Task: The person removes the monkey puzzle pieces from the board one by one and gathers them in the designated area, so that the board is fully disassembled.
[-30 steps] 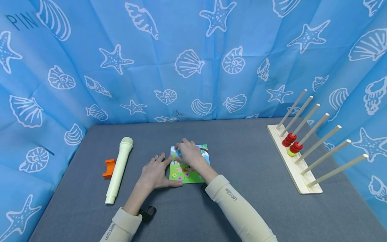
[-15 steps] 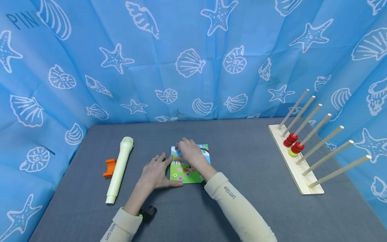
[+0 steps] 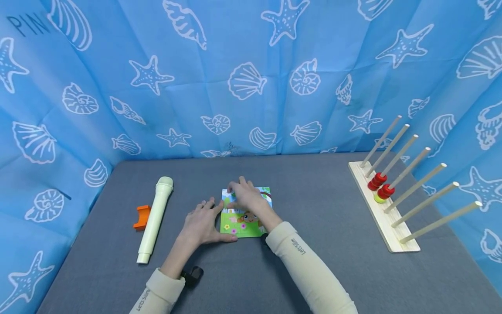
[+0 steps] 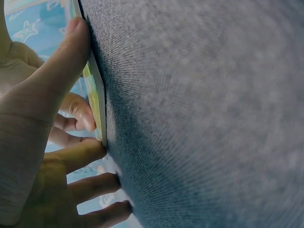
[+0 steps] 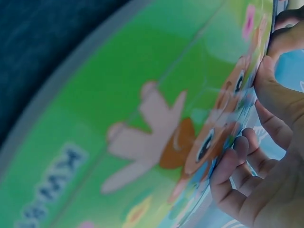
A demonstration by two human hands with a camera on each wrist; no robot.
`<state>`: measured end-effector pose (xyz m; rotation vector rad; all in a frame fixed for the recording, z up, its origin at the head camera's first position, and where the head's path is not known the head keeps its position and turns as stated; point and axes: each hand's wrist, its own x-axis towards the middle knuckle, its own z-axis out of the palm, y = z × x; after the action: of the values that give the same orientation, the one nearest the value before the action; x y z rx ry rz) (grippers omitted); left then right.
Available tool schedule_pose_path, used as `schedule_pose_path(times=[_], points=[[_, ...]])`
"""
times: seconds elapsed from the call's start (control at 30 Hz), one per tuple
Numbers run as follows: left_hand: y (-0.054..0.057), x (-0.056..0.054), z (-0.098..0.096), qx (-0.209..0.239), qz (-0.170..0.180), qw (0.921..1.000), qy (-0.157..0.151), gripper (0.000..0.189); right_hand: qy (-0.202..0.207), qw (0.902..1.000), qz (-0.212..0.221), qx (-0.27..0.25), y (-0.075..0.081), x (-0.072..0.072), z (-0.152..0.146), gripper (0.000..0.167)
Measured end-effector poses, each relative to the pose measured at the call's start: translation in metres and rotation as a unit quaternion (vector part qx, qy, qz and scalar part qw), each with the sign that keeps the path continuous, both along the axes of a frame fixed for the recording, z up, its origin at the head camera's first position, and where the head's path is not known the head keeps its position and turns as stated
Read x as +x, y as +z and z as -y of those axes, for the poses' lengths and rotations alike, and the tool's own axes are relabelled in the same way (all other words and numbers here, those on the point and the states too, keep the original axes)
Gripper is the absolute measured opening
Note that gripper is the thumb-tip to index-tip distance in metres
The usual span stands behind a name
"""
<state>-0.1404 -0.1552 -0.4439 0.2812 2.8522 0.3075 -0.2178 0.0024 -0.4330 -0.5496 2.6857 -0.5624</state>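
Note:
A square picture puzzle (image 3: 235,228) with a cartoon animal, flowers and green grass lies flat on the table. Thin seams between its pieces show in the right wrist view. My left hand (image 3: 200,224) frames its near left corner, fingers spread, thumb (image 4: 71,52) along the near edge and index finger (image 4: 85,154) at the left edge. Over the upper left part, my right hand (image 3: 249,196) has its fingers bent and its tips at the picture's surface. Its thumb (image 5: 270,80) touches the puzzle; I cannot tell whether a loose piece sits between thumb and fingers.
To the left lie a pale green toy microphone (image 3: 154,222) and an orange curved block (image 3: 142,218). At the right stands a wooden peg board (image 3: 378,213) with tall pegs and several red rings (image 3: 377,181). A blue shell-patterned curtain (image 3: 219,78) surrounds the table.
My right hand shifts very slightly over the puzzle, its fingers tilting a little and more of the cartoon animal showing. The left hand stays at the corner.

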Motion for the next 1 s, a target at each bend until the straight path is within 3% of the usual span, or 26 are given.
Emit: schedule_pose_path(times=[0.57,0.73,1.0], points=[[0.0008,-0.002,-0.0015,-0.008,0.003,1.0,0.003,0.113,0.017,0.9998,-0.004,0.002,0.0028,-0.0001,-0.0006,0.04],[0.0007,-0.0017,-0.0006,-0.006,0.001,1.0,0.004,0.113,0.024,0.9996,-0.012,-0.006,0.002,0.0011,-0.0013,0.046],[-0.0001,-0.0007,-0.0005,0.0,0.0,1.0,0.001,0.113,0.058,0.9978,-0.024,-0.021,-0.0011,0.0025,-0.0086,0.05]])
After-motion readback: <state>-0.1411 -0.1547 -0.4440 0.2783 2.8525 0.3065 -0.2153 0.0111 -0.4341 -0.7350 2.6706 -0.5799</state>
